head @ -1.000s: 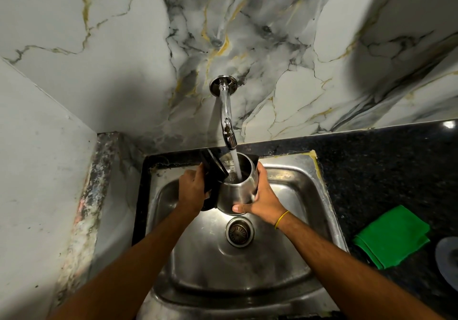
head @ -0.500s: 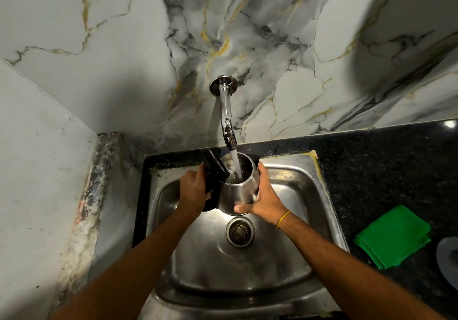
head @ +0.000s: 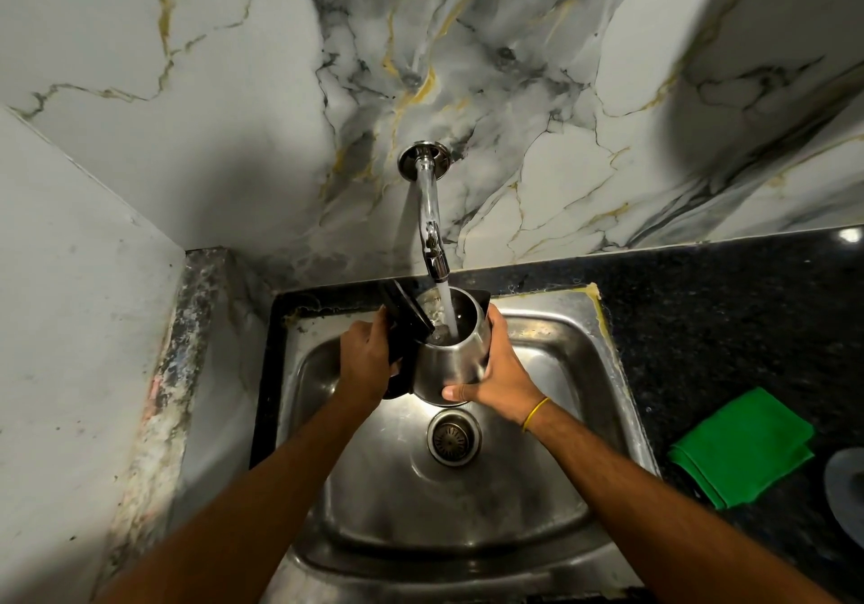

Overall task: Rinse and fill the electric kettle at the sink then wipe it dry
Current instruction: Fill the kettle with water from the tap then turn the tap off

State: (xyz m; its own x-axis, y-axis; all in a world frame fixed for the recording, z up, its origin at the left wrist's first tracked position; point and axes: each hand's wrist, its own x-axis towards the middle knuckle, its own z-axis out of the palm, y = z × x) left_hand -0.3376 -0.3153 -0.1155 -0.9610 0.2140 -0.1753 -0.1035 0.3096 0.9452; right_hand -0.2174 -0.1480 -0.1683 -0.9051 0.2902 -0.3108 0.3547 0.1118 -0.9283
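Observation:
A steel electric kettle (head: 446,365) with a black handle and raised black lid hangs over the steel sink (head: 603,369). Water streams from the chrome wall tap (head: 432,229) straight into the kettle's open mouth. My left hand (head: 367,362) grips the black handle on the kettle's left side. My right hand (head: 500,372) wraps the kettle's right side and lower body, thumb across the front. A folded green cloth (head: 741,447) lies on the black counter to the right of the sink.
The sink drain (head: 453,437) sits just below the kettle. A black speckled counter (head: 724,313) runs to the right, with a grey round object (head: 846,491) at the right edge. Marble wall behind, plain wall on the left.
The kettle and both hands have stayed almost still under the running tap, shifting only slightly.

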